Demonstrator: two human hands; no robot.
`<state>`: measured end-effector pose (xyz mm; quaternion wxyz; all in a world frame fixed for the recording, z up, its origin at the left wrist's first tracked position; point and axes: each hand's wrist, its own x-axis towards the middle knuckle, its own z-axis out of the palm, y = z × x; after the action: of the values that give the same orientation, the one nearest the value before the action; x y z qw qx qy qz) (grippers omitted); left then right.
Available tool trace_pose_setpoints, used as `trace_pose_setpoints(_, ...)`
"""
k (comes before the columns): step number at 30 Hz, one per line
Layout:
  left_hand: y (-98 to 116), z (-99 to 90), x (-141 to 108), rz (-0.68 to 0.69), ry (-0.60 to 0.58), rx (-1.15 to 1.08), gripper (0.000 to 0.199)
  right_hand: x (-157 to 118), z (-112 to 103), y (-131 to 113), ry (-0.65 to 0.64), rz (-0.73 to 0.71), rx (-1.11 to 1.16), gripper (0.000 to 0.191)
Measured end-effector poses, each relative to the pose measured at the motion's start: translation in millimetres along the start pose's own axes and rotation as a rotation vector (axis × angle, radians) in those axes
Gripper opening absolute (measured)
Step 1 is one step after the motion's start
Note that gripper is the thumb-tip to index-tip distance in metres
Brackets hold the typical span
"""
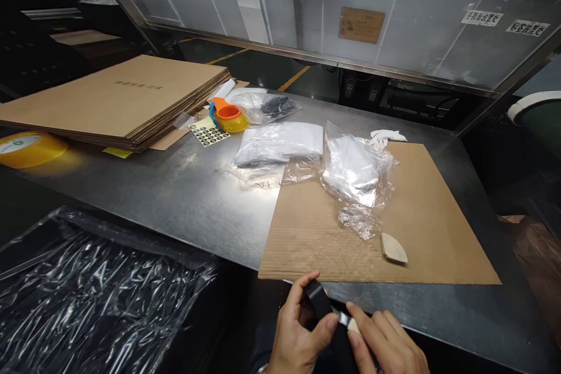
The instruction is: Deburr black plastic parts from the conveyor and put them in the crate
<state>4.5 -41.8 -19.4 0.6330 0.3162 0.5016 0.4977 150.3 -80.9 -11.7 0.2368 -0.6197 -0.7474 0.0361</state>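
Note:
My left hand point(291, 336) is closed around a black curved part point(318, 299) at the table's front edge; its exact kind I cannot make out. Thumb and fingers of my right hand point(390, 342) pinch a small whitish piece point(353, 326) against a shiny spot on that part. Just beyond the hands, a beige wedge-shaped pad point(393, 249) lies on a flat cardboard sheet point(307, 239). Farther back on the sheet are a crumpled clear plastic bag point(359, 222) and a clear bag with white contents point(353, 166).
Stacked flat cardboard point(131, 93) occupies the table's left side, with a yellow tape roll point(33, 149) beside it. An orange tape dispenser point(228, 114), a sticker sheet point(209, 131), bagged white sheets point(280, 143) and a white glove point(387, 136) lie behind. A black-lined bin point(100, 298) stands front left.

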Motion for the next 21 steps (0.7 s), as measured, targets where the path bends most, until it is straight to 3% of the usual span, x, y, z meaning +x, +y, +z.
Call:
trace_pose_setpoints(3,-2,0.5,-1,0.022,-0.008,-0.028,0.062,2,0,8,-0.065,0.026,0.047,0.033)
trace_pose_setpoints(7,-5,0.0,0,-0.001,-0.023,-0.042,0.063,5,-3,12,-0.055,0.084,0.172,0.035)
trace_pose_setpoints(14,-4,-1.8,0,-0.001,-0.072,-0.022,0.069,9,-10,6,-0.084,-0.084,0.155,0.032)
trace_pose_setpoints(21,1,-0.5,-1,0.003,-0.070,0.000,0.069,10,-8,1,-0.036,-0.066,0.085,0.033)
